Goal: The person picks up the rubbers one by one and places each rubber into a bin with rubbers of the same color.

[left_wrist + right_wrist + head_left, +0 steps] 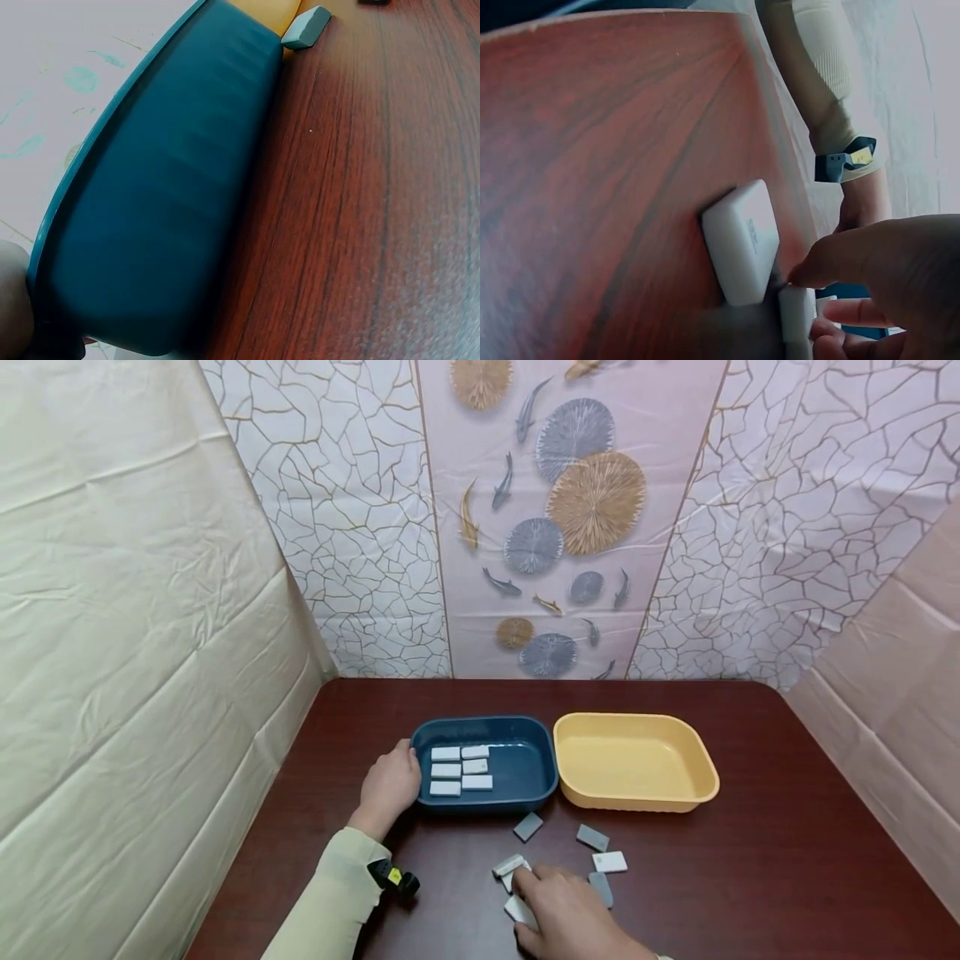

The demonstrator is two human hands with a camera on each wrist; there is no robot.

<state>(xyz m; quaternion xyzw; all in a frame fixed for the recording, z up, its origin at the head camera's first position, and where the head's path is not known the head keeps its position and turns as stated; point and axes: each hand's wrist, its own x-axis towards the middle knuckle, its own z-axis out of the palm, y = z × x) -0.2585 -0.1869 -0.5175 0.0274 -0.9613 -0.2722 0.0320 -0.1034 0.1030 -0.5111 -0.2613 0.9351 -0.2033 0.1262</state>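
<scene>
My left hand (392, 783) grips the left end of a dark blue tray (517, 802). Inside it, several small white rectangular blocks (446, 771) lie in two columns at the left. Over the table in front of the trays, my right hand (566, 914) reaches down among loose pieces. In the right wrist view its thumb and fingertips pinch a white block (795, 311), partly hidden by the fingers. Just beside it lies another white block (739, 244) with a small dark print on its face. A further pale block (510, 865) sits close by the fingertips.
A yellow tray (637, 802) stands against the blue tray's right side. Grey blocks (592, 837) and a white block (610, 862) lie to the right of my right hand. One more grey block (528, 827) lies near the blue tray's front edge.
</scene>
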